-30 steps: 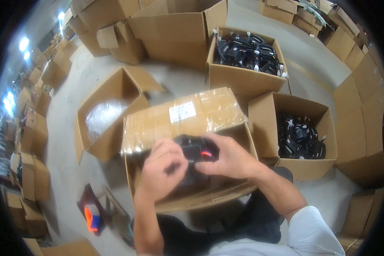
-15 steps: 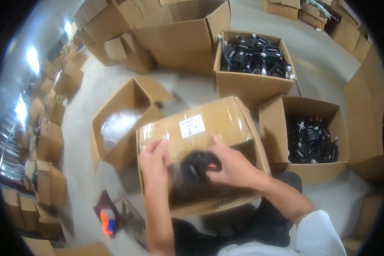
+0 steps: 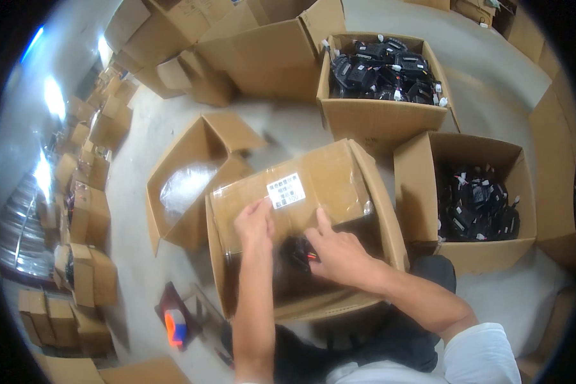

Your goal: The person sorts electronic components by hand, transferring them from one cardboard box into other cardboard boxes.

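Right hand (image 3: 344,256): the grip is holding a black part (image 3: 295,251) from its right side, the index finger (image 3: 324,219) pointing up the frame
Left hand (image 3: 255,222): the grip is standing narrow, fingertips together beside the left edge of the white label (image 3: 287,191); whether it is pinching anything thin, I cannot tell
Black part: it is sitting just below the middle of the frame, at the dark opening of the central carton (image 3: 331,179), with red and yellow wires (image 3: 312,256) showing against the right fingers; shadow is hiding whether it is touching anything beneath
Careful handling: to my mind the right hand is working best when it is bearing the casing and not pulling the wires, and the left when it is leaving the label's edge flat
Central carton: its taped upper panel is carrying the white label, while its lower half is lying open, the contents too dark to tell
Upper right carton (image 3: 381,118): it is standing open, filled near its rim with black units (image 3: 381,69) and white connectors
Right carton (image 3: 489,253): it is holding more black units, lying deeper inside
Left-of-centre carton (image 3: 232,131): it is holding clear plastic (image 3: 184,187)
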{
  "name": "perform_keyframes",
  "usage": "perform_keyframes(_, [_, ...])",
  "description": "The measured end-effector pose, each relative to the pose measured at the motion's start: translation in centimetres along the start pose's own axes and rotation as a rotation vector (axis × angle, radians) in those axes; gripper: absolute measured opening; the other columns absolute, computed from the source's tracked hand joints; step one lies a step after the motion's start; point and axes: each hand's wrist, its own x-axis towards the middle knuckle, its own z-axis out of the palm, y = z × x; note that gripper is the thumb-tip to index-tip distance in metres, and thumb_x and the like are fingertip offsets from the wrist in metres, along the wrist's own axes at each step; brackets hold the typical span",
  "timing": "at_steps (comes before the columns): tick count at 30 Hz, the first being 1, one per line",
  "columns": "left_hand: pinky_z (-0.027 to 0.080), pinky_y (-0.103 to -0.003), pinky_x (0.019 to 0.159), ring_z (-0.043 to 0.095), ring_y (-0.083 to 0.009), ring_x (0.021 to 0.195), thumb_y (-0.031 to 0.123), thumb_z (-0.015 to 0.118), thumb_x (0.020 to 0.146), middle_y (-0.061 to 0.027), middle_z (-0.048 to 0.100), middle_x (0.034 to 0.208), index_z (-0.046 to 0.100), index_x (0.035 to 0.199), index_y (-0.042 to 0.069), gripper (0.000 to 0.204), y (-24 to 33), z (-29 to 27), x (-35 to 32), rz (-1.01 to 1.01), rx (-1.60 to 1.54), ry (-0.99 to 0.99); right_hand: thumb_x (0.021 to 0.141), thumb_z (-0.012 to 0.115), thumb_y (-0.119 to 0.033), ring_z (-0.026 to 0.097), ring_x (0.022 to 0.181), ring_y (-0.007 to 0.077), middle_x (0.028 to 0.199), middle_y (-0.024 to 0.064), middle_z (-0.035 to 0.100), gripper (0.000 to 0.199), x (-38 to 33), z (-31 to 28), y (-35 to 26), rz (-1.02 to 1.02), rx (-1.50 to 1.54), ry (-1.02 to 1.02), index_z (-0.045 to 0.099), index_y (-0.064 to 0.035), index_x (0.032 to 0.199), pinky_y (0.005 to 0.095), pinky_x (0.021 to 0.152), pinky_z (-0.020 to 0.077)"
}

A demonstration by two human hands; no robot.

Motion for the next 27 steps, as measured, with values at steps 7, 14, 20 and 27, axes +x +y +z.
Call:
perform_keyframes(7, [0.027,-0.025,0.036,0.044,-0.0094,0.041,0.010,0.077,0.088,-0.0015,0.056,0.063,0.066,0.103,-0.005,0.024,-0.1,1.0,-0.1,0.008,0.015,0.021,0.080,0.072,-0.018,0.068,0.080,0.0469,0.146,0.0473,0.031,0.042,0.0,0.3,0.1,0.038,-0.014,-0.036,0.052,-0.0035,0.113,0.0500,0.080,0.0559])
perform_keyframes(14, [0.029,-0.023,0.035,0.045,-0.0088,0.043,0.011,0.078,0.088,0.0010,0.055,0.064,0.068,0.094,0.004,0.013,-0.4,1.6,0.2,-0.012,0.031,0.069,0.080,0.072,-0.017,0.068,0.078,0.0473,0.146,0.0473,0.032,0.041,0.1,0.5,0.0,0.029,-0.020,-0.033,0.053,-0.0040,0.113,0.0499,0.078,0.0564])
perform_keyframes(20, [0.031,-0.024,0.035,0.047,-0.0094,0.043,0.012,0.078,0.088,0.0000,0.055,0.062,0.066,0.088,0.004,0.015,-0.7,2.0,0.6,0.034,0.086,0.120,0.073,0.075,-0.012,0.071,0.075,0.0445,0.137,0.0535,0.037,0.043,0.2,0.6,-0.1,-0.028,-0.054,0.022,0.052,0.0019,0.107,0.0483,0.072,0.0595])
perform_keyframes(27, [0.033,-0.027,0.034,0.051,-0.0125,0.041,0.017,0.079,0.089,-0.0033,0.056,0.061,0.058,0.084,0.004,0.025,-0.7,2.0,1.0,0.148,0.222,0.178,0.072,0.075,-0.011,0.071,0.076,0.0446,0.136,0.0525,0.040,0.044,-0.1,0.6,0.4,-0.035,-0.061,0.043,0.052,0.0023,0.108,0.0483,0.073,0.0596])
